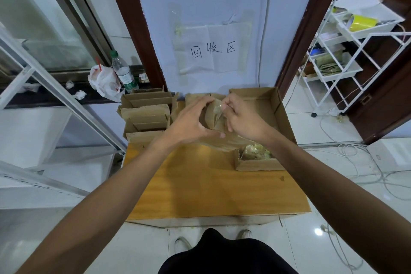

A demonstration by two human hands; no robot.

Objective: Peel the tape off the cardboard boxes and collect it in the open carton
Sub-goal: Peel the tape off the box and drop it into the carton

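Right hand (pixel 242 118): fingers pinch a clear tape strip (pixel 217 115). Left hand (pixel 191 121): curled round the flattened cardboard box (pixel 206 115), steadying it. The strip's long axis runs from the right fingertips down toward the person. Open carton (pixel 259 164) lies under and right of the right hand, the nearer one. Tape wad (pixel 255 152) in the carton's near corner. Wall sign (pixel 213 50) behind the carton reads 回收区. No brands legible.
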